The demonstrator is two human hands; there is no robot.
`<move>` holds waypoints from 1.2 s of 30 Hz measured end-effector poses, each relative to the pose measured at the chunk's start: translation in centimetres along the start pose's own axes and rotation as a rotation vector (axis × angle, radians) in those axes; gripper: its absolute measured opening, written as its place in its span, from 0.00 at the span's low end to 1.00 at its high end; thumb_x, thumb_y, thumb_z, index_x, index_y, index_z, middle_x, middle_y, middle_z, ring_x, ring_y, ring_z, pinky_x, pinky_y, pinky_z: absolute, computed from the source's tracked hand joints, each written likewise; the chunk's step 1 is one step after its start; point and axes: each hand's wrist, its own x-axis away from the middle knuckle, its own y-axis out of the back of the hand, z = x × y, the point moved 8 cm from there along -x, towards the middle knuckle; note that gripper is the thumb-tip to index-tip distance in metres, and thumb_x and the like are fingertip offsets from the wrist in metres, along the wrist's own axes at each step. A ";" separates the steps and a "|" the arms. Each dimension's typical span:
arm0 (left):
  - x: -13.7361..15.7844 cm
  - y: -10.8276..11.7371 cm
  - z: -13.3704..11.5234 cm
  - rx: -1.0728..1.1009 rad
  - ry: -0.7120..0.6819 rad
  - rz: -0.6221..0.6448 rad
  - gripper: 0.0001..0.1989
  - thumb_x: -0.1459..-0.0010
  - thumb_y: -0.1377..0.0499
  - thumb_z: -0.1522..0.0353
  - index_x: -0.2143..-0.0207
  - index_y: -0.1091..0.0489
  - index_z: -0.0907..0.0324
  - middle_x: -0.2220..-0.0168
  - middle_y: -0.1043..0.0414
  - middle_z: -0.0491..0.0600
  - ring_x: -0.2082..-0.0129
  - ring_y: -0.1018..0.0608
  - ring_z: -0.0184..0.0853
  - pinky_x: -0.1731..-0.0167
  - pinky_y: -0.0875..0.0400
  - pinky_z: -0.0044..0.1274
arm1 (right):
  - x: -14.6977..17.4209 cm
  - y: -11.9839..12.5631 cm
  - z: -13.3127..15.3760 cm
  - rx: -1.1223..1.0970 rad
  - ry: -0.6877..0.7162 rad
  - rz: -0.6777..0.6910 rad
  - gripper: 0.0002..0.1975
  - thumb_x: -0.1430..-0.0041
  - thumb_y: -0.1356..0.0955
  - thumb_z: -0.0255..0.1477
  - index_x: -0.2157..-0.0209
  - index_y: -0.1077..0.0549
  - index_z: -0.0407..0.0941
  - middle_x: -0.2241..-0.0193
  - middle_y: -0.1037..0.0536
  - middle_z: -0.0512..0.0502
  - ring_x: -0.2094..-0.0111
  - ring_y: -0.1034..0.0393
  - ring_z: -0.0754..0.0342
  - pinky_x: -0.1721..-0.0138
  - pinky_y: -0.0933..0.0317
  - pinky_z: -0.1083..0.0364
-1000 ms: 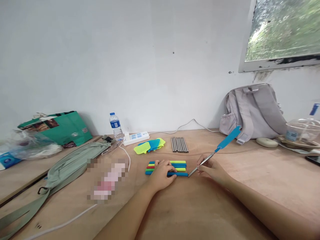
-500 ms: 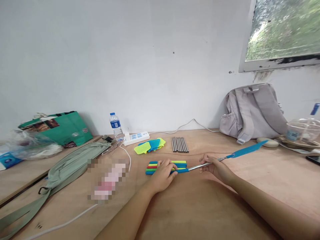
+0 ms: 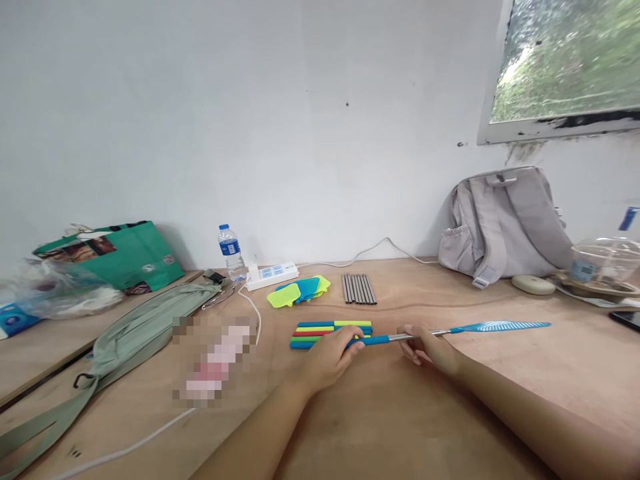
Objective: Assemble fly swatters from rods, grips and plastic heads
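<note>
Beyond the left hand [image 3: 334, 357], bottle [image 3: 230, 248] (capped).

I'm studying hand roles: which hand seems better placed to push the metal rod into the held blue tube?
Probably the right hand: it holds the metal rod, whose end meets the blue tube, while the left hand holds that tube.

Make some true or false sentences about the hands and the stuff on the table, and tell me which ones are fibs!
1. The right hand holds a metal rod. True.
2. The left hand rests on the backpack. False: it is at a blue tube.
3. A flat blue head is at one end of the rod. True.
4. The bottle cap is red. False: it is blue.
5. The gray tubes lie side by side. True.
</note>
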 end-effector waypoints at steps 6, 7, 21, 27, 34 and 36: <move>0.1 -0.7 -0.6 0.002 0.013 0.047 0.10 0.42 0.54 0.63 0.62 0.38 0.57 0.64 0.31 0.47 0.67 0.31 0.33 0.68 0.39 0.22 | -0.2 -1.3 -0.4 -0.040 -0.014 -0.033 0.21 0.48 0.47 0.41 0.89 0.48 0.47 0.92 0.50 0.56 0.88 0.57 0.61 0.83 0.58 0.57; 0.1 -0.7 -0.8 0.008 0.011 0.040 0.10 0.42 0.54 0.62 0.63 0.38 0.57 0.65 0.31 0.47 0.68 0.31 0.32 0.69 0.39 0.22 | -0.2 -1.7 -0.5 -0.062 -0.024 -0.024 0.21 0.48 0.47 0.41 0.89 0.49 0.47 0.92 0.51 0.56 0.88 0.57 0.61 0.84 0.58 0.57; 0.2 -2.1 -1.8 -0.062 -0.014 0.015 0.12 0.42 0.55 0.60 0.68 0.38 0.58 0.72 0.32 0.45 0.73 0.32 0.30 0.74 0.42 0.20 | 0.5 -3.6 0.0 -0.029 -0.015 -0.050 0.19 0.49 0.47 0.43 0.86 0.49 0.46 0.87 0.52 0.55 0.84 0.59 0.60 0.82 0.59 0.57; 0.3 -2.9 -2.1 -0.092 -0.011 0.026 0.13 0.41 0.56 0.60 0.67 0.38 0.57 0.72 0.32 0.45 0.73 0.31 0.31 0.75 0.42 0.20 | 0.9 -3.6 0.0 -0.031 0.017 -0.091 0.19 0.47 0.48 0.40 0.84 0.45 0.45 0.85 0.49 0.54 0.83 0.57 0.60 0.81 0.58 0.58; -0.1 -2.5 -2.0 -0.106 -0.035 0.038 0.11 0.41 0.55 0.61 0.65 0.38 0.57 0.66 0.30 0.46 0.67 0.29 0.32 0.70 0.39 0.20 | 0.2 -3.8 0.4 -0.079 0.041 -0.019 0.19 0.46 0.47 0.43 0.78 0.40 0.44 0.84 0.46 0.55 0.83 0.54 0.61 0.82 0.58 0.60; -0.4 -1.8 -1.6 -0.139 -0.030 0.025 0.11 0.41 0.55 0.62 0.64 0.38 0.57 0.64 0.30 0.47 0.66 0.28 0.33 0.68 0.38 0.21 | -0.3 -3.7 0.2 -0.098 -0.002 0.002 0.19 0.45 0.47 0.45 0.72 0.38 0.45 0.83 0.41 0.55 0.85 0.51 0.62 0.84 0.59 0.60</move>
